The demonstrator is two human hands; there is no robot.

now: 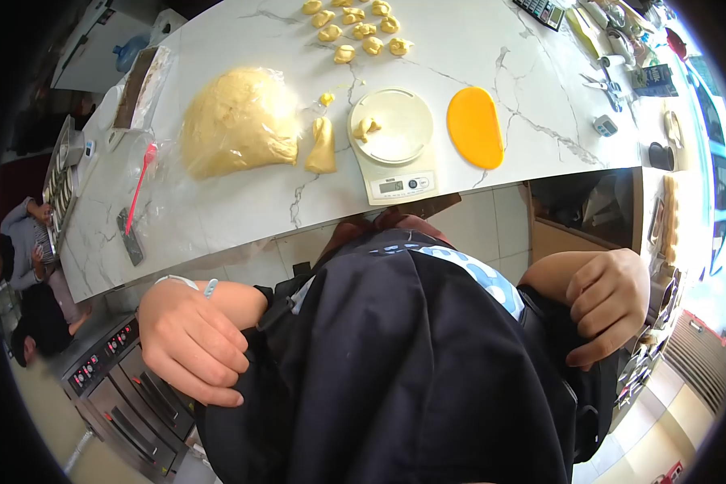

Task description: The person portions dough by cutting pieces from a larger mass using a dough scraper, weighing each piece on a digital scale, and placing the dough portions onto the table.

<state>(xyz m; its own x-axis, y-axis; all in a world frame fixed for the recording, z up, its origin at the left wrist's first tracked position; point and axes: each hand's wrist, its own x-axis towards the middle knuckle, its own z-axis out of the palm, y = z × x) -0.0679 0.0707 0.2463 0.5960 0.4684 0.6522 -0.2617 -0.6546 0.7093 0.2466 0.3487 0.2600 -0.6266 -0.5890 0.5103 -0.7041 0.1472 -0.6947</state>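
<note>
My left hand (194,347), with a band at the wrist, is at the left side of the black garment (403,363) on my front. Its fingers are curled against the cloth, and what they may hold is hidden. On the other side my right hand (613,302) is closed loosely beside the same garment, its grip also hidden. Both are apart from the marble-patterned table (540,105). A white kitchen scale (399,173) there bears a small dough piece (367,129). Left of it lie a dough strip (321,147) and a large dough mass (238,121) under clear plastic.
Several small dough pieces (365,31) lie at the back. An orange dough scraper (475,127) is right of the scale. A pink-red utensil (141,181) is at the left, scissors (605,89) at the right. A person (28,234) is at far left, above ovens (129,403).
</note>
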